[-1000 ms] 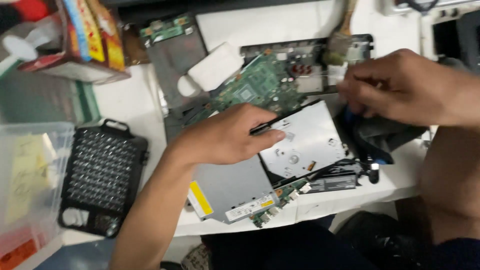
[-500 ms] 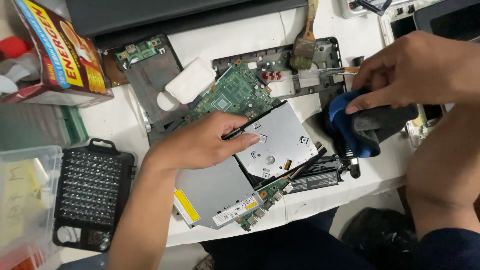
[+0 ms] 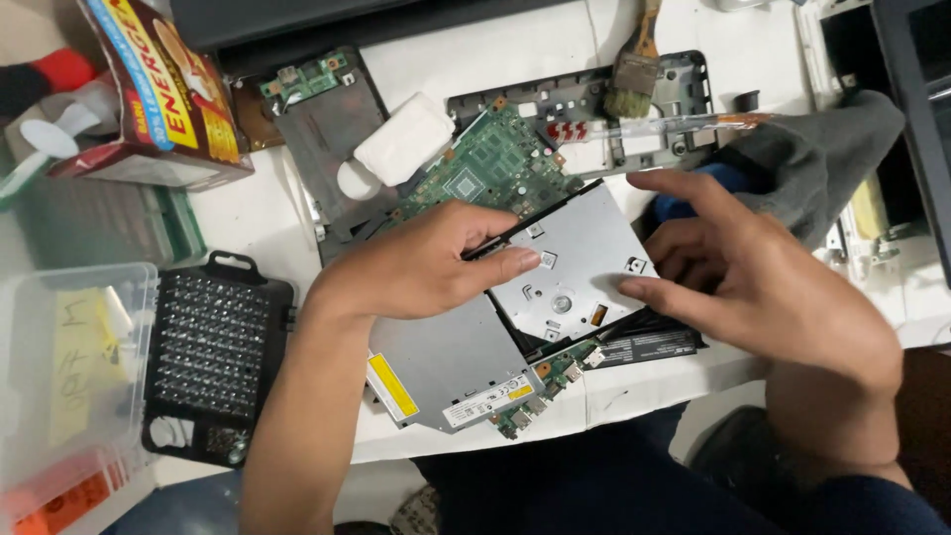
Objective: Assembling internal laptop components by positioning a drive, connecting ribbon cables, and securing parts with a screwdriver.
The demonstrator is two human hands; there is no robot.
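Now the right hand (image 3: 783,297) is hovering open over the silver optical drive (image 3: 515,327), its fingers (image 3: 659,294) spread and gripping nothing; half a second ago it was clutching the grey cloth (image 3: 822,159) and a blue thing at the far right, and both are lying released beside it. The left hand (image 3: 416,267) is staying on the drive, fingers curled around a thin black tool and pressing it to the metal cover. The drive is lying on the white table (image 3: 495,50), over the green circuit board (image 3: 485,168), with both hands converging on it.
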